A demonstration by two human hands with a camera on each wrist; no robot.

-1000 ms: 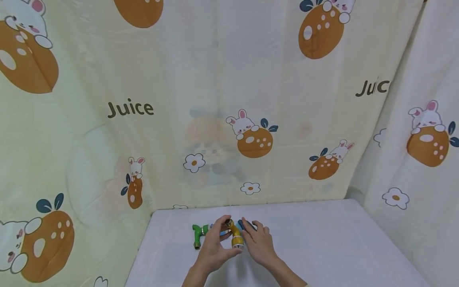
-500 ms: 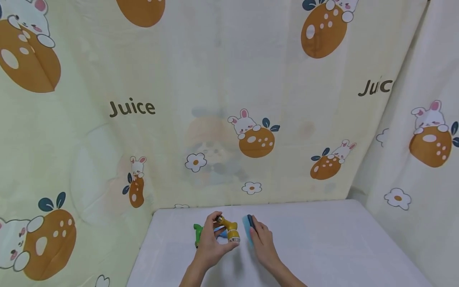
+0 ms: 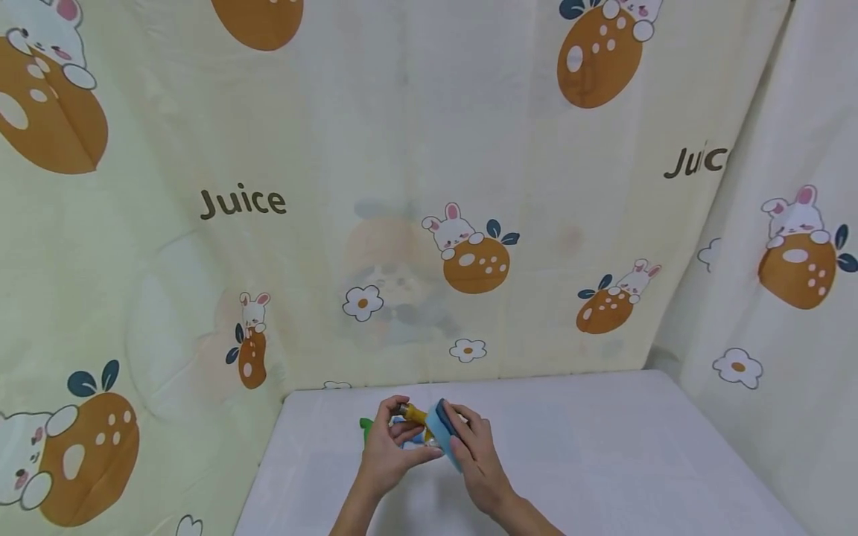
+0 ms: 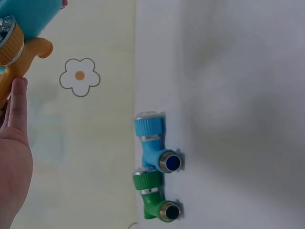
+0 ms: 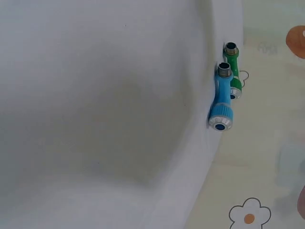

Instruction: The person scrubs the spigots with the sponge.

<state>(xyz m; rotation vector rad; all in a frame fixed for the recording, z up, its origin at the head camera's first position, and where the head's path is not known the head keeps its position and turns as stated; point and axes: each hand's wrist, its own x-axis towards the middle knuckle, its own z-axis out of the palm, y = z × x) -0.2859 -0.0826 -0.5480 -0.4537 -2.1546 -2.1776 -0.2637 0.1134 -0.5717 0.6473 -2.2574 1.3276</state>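
Observation:
My left hand (image 3: 385,455) holds a yellow plastic tap (image 3: 415,415) with a metal threaded end, raised over the table. In the left wrist view, straight fingers of that hand (image 4: 16,152) support the tap (image 4: 34,48) from below. A sponge (image 3: 440,433), light blue with a dark blue back, is gripped in my right hand (image 3: 481,463). It lies against the tap and covers much of its ribbed collar in the head view. Behind my left hand are a blue tap (image 4: 151,148) and a green tap (image 4: 151,196), side by side on the table.
A white-covered table (image 3: 603,454) stretches out to both sides of the hands. Behind it hangs a cream curtain (image 3: 375,149) printed with rabbits and oranges, and another curtain (image 3: 744,313) closes off the right side.
The sponge first moved away from the yellow tap to the right, then came back left against it. The yellow tap shifted slightly left and turned in my left hand.

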